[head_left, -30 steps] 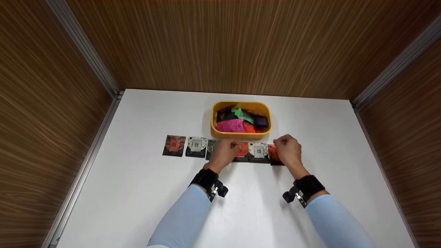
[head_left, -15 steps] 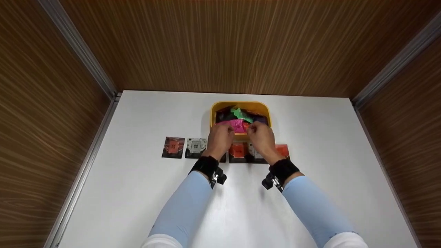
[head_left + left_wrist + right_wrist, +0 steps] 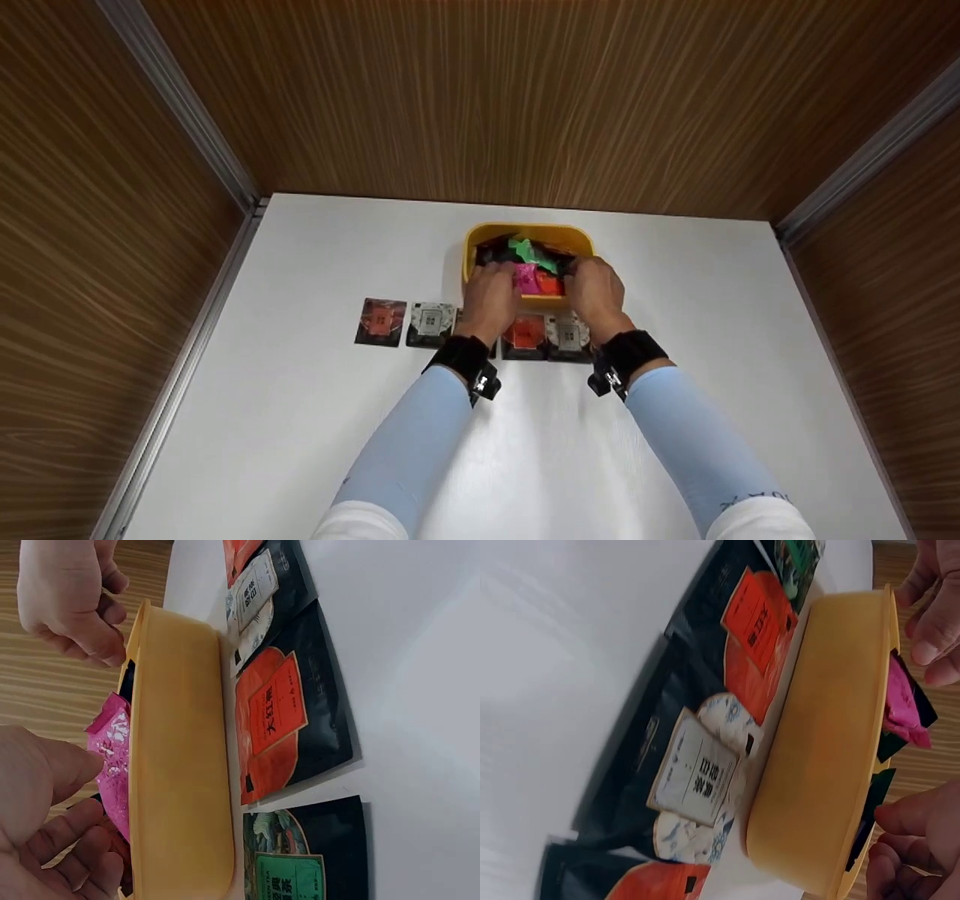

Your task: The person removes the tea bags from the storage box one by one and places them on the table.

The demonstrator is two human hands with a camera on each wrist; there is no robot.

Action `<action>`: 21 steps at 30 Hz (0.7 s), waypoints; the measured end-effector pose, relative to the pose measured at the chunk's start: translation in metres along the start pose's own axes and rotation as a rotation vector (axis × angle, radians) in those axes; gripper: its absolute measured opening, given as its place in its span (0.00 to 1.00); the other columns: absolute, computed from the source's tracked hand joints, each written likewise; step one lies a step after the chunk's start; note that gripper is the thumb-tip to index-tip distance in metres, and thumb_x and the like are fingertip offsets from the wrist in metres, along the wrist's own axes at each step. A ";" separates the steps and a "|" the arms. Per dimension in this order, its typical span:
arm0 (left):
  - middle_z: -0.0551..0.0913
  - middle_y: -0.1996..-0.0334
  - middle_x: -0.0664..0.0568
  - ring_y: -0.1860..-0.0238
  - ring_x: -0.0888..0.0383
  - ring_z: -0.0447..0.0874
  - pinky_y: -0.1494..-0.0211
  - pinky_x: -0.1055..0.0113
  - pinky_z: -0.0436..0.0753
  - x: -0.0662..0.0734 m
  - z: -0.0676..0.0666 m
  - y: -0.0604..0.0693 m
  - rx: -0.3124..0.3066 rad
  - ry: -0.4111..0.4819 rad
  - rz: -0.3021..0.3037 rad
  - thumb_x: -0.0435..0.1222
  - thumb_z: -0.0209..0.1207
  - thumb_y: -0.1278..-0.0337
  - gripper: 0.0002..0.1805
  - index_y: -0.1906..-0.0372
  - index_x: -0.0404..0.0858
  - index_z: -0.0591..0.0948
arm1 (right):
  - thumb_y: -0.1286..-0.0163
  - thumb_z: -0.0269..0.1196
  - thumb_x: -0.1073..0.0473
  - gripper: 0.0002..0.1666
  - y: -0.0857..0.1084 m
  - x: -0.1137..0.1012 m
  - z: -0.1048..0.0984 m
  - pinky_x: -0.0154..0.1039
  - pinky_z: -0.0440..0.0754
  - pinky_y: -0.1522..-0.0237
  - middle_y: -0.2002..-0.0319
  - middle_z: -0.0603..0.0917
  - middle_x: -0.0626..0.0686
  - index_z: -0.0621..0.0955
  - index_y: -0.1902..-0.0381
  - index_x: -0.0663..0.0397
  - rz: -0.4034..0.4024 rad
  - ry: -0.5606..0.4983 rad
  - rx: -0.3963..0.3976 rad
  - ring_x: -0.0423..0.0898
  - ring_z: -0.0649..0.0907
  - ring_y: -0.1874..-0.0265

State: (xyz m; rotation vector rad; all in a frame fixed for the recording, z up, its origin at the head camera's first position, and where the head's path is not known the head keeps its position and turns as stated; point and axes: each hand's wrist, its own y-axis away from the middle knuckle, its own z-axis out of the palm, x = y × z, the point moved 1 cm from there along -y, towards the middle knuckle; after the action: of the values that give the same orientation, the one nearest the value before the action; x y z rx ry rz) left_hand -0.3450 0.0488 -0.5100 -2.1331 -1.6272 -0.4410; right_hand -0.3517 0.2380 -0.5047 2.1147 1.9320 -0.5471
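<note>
The left hand [image 3: 491, 298] reaches over the front left of a yellow bin [image 3: 529, 301] full of small packets. Its thumb [image 3: 71, 769] lies against or close by a shiny pink packet [image 3: 112, 754], with the other fingers apart from it and bent. At the bin's front right corner is the right hand [image 3: 596, 294], fingers bent down over the rim. In the right wrist view, its fingertips [image 3: 889, 817] meet a dark packet [image 3: 866, 814]; whether they pinch it is hidden. A green packet [image 3: 531, 253] and an orange one [image 3: 550, 283] show between the hands.
Tea packets lie in a row before the bin: a red and black one [image 3: 381, 321], a white and black one [image 3: 430, 324], a green-labelled one [image 3: 289, 874], an orange one [image 3: 525, 334], another white one [image 3: 568, 336]. Wood-grain panels [image 3: 480, 97] enclose the white table [image 3: 315, 420].
Both hands have moved forward from the packet row to the bin. The right hand first came left toward the pink packet, then shifted right to the bin's corner.
</note>
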 end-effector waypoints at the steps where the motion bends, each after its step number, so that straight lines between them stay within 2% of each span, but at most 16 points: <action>1: 0.85 0.42 0.45 0.41 0.46 0.79 0.35 0.53 0.78 0.001 0.000 0.000 0.001 -0.005 -0.002 0.37 0.64 0.29 0.21 0.35 0.41 0.82 | 0.25 0.64 0.59 0.14 -0.001 0.001 0.000 0.59 0.82 0.46 0.52 0.86 0.65 0.86 0.50 0.64 0.011 0.016 -0.005 0.63 0.85 0.48; 5: 0.82 0.38 0.45 0.40 0.45 0.78 0.37 0.51 0.79 0.005 0.002 0.001 -0.004 -0.026 -0.010 0.36 0.63 0.30 0.26 0.30 0.44 0.79 | 0.26 0.66 0.54 0.17 -0.001 0.001 0.003 0.60 0.83 0.49 0.53 0.85 0.65 0.86 0.52 0.65 0.034 0.074 -0.037 0.64 0.85 0.50; 9: 0.81 0.37 0.42 0.39 0.44 0.78 0.36 0.51 0.79 0.007 0.004 0.002 -0.019 -0.030 0.003 0.36 0.63 0.29 0.26 0.28 0.42 0.78 | 0.26 0.67 0.50 0.23 -0.002 0.000 0.006 0.60 0.84 0.51 0.53 0.84 0.67 0.85 0.50 0.68 0.047 0.179 -0.085 0.65 0.85 0.51; 12: 0.81 0.37 0.41 0.38 0.44 0.78 0.35 0.52 0.79 0.007 0.006 0.003 -0.030 -0.020 0.015 0.35 0.62 0.28 0.26 0.28 0.40 0.77 | 0.26 0.64 0.55 0.19 -0.004 0.003 0.007 0.61 0.84 0.51 0.54 0.83 0.67 0.85 0.51 0.69 0.055 0.262 -0.097 0.64 0.84 0.52; 16: 0.81 0.37 0.41 0.38 0.45 0.78 0.33 0.52 0.78 0.005 0.007 0.002 -0.040 -0.015 0.012 0.34 0.64 0.32 0.29 0.28 0.39 0.76 | 0.28 0.59 0.64 0.12 -0.007 0.009 0.007 0.60 0.85 0.55 0.58 0.85 0.67 0.86 0.56 0.66 -0.013 0.332 -0.051 0.64 0.84 0.55; 21: 0.81 0.36 0.42 0.36 0.45 0.78 0.25 0.51 0.72 0.002 0.006 0.001 -0.050 -0.018 0.008 0.35 0.65 0.32 0.29 0.28 0.39 0.76 | 0.28 0.58 0.67 0.10 -0.006 0.017 0.011 0.58 0.85 0.59 0.63 0.86 0.64 0.86 0.62 0.63 -0.167 0.328 0.085 0.63 0.85 0.60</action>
State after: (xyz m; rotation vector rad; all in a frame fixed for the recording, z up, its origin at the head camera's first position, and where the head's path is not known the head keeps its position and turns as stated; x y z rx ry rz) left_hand -0.3436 0.0527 -0.5142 -2.1847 -1.6330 -0.4660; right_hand -0.3578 0.2493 -0.5209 2.2233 2.3150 -0.3325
